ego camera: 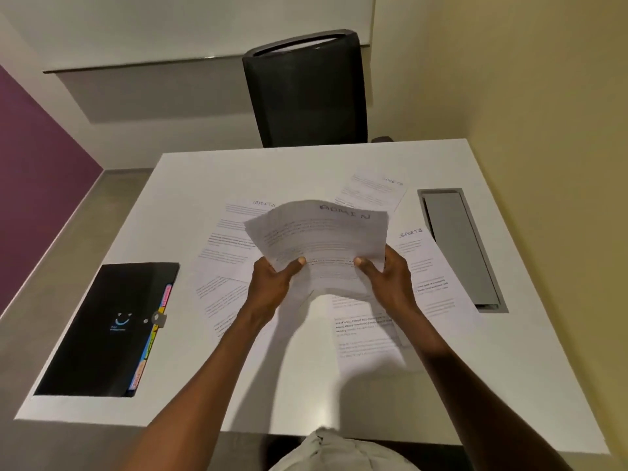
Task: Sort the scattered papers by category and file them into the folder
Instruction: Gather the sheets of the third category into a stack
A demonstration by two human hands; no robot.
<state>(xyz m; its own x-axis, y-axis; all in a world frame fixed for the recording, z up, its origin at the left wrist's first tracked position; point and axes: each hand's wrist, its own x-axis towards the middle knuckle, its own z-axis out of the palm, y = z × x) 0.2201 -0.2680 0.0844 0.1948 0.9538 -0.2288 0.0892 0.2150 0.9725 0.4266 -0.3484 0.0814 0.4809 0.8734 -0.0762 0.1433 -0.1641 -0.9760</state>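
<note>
Above table (306,385), two hands grip ADMIN sheets (319,239).

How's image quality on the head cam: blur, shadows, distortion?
Head view: wide-angle bend bows the table edges; the held papers are slightly motion-smeared, though "ADMIN" reads; body text on the loose sheets is illegible; arms and papers cast soft shadows on the tabletop; the folder is dark but its coloured tabs show.

Held sheet (323,232) reads "ADMIN"; right-hand sheet (424,260) reads "SPORTS".
</note>
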